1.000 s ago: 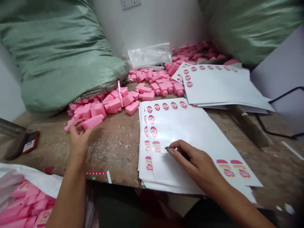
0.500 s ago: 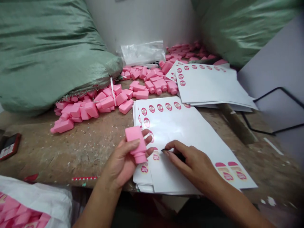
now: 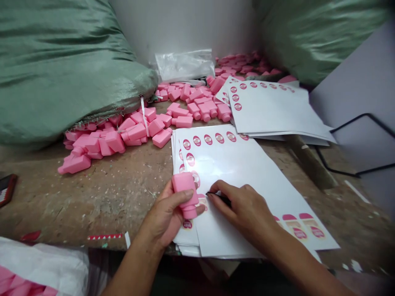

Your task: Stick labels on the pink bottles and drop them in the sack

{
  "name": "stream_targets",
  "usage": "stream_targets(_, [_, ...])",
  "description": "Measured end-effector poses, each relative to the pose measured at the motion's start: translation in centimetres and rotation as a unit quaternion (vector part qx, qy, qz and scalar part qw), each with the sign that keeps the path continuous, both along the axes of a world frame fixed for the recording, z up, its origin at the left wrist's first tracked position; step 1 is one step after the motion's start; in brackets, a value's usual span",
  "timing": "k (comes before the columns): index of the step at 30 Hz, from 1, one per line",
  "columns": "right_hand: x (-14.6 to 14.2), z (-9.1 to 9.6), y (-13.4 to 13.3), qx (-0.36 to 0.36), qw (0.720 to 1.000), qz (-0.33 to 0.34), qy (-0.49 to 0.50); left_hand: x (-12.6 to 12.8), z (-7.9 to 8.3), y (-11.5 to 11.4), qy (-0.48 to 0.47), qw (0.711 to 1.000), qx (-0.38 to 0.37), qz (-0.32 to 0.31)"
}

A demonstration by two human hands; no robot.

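My left hand is wrapped round a small pink plastic bottle, thumb across its face and neck pointing down towards me. The bottle is above the left edge of a white sticker sheet, the top one of a stack. In my right hand a thin black pointed tool is pinched, its exact kind unclear. Its tip is at the edge of a pink and cream label on the sheet, partly covered by my left fingers. Oval stickers line the sheet's far and left edges.
Many pink bottles lie heaped across the back of the worn table. A green sack bulges at left. More sticker sheets lie at right by a black wire frame. A white bag holds pink bottles at lower left.
My left hand has moved slightly right and down with the bottle, closer to the label. The right hand's tool tip has moved slightly left. The view has shifted slightly.
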State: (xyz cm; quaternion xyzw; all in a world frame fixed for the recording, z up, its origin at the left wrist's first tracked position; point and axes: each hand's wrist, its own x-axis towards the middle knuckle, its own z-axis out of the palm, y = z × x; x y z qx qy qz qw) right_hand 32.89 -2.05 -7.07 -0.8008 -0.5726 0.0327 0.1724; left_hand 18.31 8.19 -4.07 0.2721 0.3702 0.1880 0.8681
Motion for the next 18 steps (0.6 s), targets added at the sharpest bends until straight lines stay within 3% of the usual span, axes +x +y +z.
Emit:
stream_targets(5, [-0.27,0.21,0.33,-0.043,0.999,-0.024,0.002,-0.13,-0.19,0.03,-0.007,1.0,-0.003,0.0])
stream_targets(12, [0.11,0.29,0.22,-0.062,0.989,-0.05,0.126,-0.26,-0.59,0.16,-0.016,1.0,-0.008,-0.002])
stream_targets(18, [-0.02,0.06,0.07,-0.006,1.0,-0.009,-0.005,-0.15,-0.56,0.23,-0.018,0.999,-0.029,0.023])
